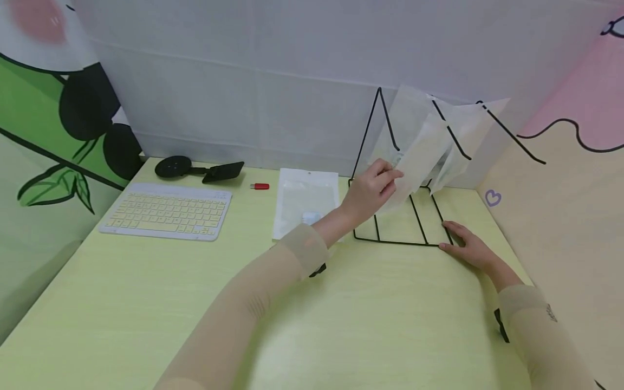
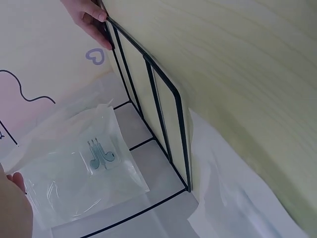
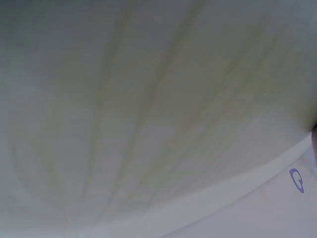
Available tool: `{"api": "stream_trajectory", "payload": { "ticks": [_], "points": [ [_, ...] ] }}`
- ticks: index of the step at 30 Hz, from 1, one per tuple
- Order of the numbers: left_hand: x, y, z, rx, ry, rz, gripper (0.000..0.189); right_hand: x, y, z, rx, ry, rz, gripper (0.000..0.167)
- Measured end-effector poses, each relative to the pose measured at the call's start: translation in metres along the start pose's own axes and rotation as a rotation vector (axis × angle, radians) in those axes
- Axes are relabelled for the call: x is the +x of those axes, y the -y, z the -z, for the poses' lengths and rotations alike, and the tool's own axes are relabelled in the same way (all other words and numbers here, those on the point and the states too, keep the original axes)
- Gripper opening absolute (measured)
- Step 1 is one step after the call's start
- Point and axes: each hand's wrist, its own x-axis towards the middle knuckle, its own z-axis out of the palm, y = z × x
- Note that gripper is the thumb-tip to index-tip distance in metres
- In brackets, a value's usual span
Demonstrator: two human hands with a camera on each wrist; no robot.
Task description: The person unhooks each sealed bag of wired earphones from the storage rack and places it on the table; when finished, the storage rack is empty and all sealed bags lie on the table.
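A black wire rack with peaked dividers stands against the back wall. My left hand pinches the edge of a translucent white zip bag among the dividers. In the left wrist view, the bag shows a blue earphone shape; whether it is printed or inside, I cannot tell. Another whitish bag leans between the dividers to the right. My right hand holds the rack's front right corner, thumb in front and fingers along the side bar. The right wrist view shows mostly blurred table surface.
A flat white zip bag with a small pale item in it lies left of the rack. Farther left are a red USB stick, a white keyboard and a black folding stand. Fabric walls border the table's back and sides.
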Motion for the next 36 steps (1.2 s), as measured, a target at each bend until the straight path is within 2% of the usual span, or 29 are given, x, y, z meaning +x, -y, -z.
{"api": "stream_trajectory", "payload": {
  "ticks": [7, 17, 21, 28, 36],
  "points": [
    [-0.001, -0.003, -0.002, 0.145, -0.054, -0.037, 0.018, 0.003, -0.001, 0.0, -0.007, -0.005, 0.009, 0.077],
    [-0.004, -0.005, 0.001, 0.138, -0.033, -0.033, 0.02, 0.004, 0.001, -0.001, 0.005, -0.005, 0.014, 0.077],
    [-0.005, -0.006, 0.0, 0.142, -0.034, -0.073, 0.023, 0.003, 0.003, -0.001, 0.001, -0.005, 0.016, 0.076],
    [-0.007, -0.008, 0.002, 0.218, -0.048, -0.18, 0.023, 0.001, 0.005, 0.001, 0.038, -0.002, 0.029, 0.077],
    [-0.011, -0.009, 0.006, 0.217, -0.022, -0.225, 0.024, -0.001, 0.002, 0.0, 0.019, -0.008, 0.024, 0.077]
  ]
}}
